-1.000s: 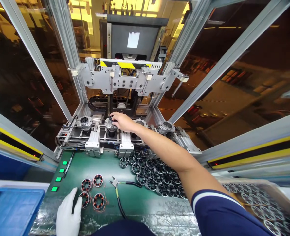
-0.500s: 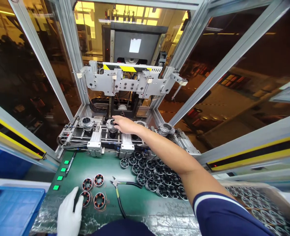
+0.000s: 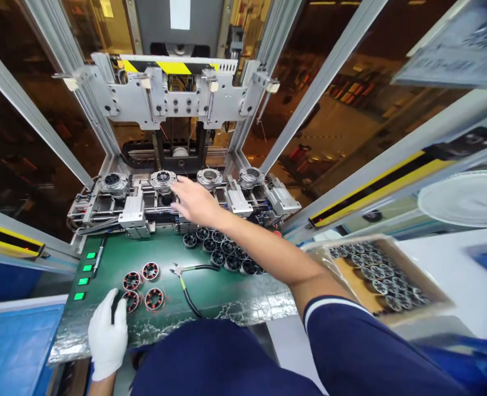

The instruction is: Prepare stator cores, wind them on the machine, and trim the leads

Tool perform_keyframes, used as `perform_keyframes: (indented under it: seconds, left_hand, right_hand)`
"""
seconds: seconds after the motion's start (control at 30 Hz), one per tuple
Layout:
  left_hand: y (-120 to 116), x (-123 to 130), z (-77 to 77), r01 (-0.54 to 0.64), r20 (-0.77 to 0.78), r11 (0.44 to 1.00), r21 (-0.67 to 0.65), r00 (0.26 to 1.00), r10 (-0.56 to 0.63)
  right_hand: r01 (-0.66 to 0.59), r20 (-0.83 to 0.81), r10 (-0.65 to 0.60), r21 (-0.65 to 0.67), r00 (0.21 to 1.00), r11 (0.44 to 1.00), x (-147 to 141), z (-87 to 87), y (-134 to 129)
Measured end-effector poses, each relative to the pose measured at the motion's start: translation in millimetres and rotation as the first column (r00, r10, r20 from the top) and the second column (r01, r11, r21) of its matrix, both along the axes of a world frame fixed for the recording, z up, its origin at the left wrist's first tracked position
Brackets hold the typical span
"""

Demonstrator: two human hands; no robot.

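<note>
My bare right hand [image 3: 196,202], fingers apart and holding nothing, is over the machine just right of the second round fixture [image 3: 163,179], where a black ring part sits. Another black part is in the leftmost fixture [image 3: 114,182]; the third fixture [image 3: 209,177] and the fourth fixture [image 3: 252,176] show open centres. My left hand [image 3: 108,333], in a white glove, rests at the mat's left front with thumb and fingers apart, beside a ring with orange windings [image 3: 131,301]. Three similar rings lie near it. Cutters [image 3: 184,286] lie open on the green mat [image 3: 111,269].
Several dark rings [image 3: 227,247] stand grouped behind my right forearm. A box of rings [image 3: 445,302] is at the right. Green buttons [image 3: 83,281] and a pen-like tool [image 3: 99,257] are at left. A metal plate [image 3: 181,102] hangs above the fixtures.
My right hand has drawn back from the second fixture, its fingers now spread. The view has shifted right and down, showing more of the box of rings. My left hand stays by the wound rings.
</note>
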State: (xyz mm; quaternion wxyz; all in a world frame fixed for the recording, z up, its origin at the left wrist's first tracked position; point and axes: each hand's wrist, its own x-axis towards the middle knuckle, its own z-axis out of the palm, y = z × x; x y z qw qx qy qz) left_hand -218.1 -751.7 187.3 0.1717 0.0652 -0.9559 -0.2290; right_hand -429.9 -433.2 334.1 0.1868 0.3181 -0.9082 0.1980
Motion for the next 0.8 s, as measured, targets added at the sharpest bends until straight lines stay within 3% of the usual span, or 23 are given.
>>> perform_keyframes:
  seconds: [0.1, 0.2, 0.33, 0.47, 0.53, 0.63, 0.73, 0.8]
  left_hand:
    - [2.0, -0.8, 1.0, 0.013, -0.017, 1.000, -0.014, 1.000, -0.014]
    - [3.6, -1.9, 1.2, 0.020, -0.032, 0.999, -0.028, 0.999, -0.020]
    - [5.0, -4.2, 1.8, 0.022, -0.011, 0.999, -0.046, 1.000, -0.022]
    - [4.2, -3.7, 2.7, 0.026, -0.016, 0.998, -0.061, 1.000, -0.027]
    - [2.7, -2.5, 2.7, 0.022, -0.011, 0.998, -0.060, 1.000, -0.023]
    - [0.2, -1.5, 1.6, 0.010, 0.021, 0.999, -0.053, 1.000, -0.009]
    - [-1.3, -2.5, 1.5, -0.016, 0.054, 0.999, -0.040, 0.998, 0.018]
    - [-1.9, -3.8, 2.7, -0.036, 0.088, 0.999, -0.026, 0.995, 0.038]
  right_hand:
    - [0.006, -0.016, -0.008, -0.098, 1.000, 0.995, 71.8, -27.6, 30.7]
    - [0.060, 0.094, -0.056, -0.040, 0.994, 0.997, 125.9, -63.0, 63.0]
    - [0.120, 0.193, -0.126, 0.040, 0.973, 0.992, 156.6, -101.2, 80.2]
    - [0.154, 0.218, -0.164, 0.063, 0.962, 0.986, 164.5, -114.6, 72.0]
    - [0.135, 0.232, -0.139, 0.035, 0.963, 0.990, 163.5, -104.4, 70.0]
    - [0.027, 0.329, 0.037, -0.190, 0.944, 0.981, 144.1, -62.4, 78.7]
    - [-0.096, 0.267, 0.223, -0.418, 0.937, 0.903, 91.7, -6.9, 96.0]
    - [-0.057, 0.146, 0.132, -0.430, 0.980, 0.901, 42.1, 19.3, 106.8]
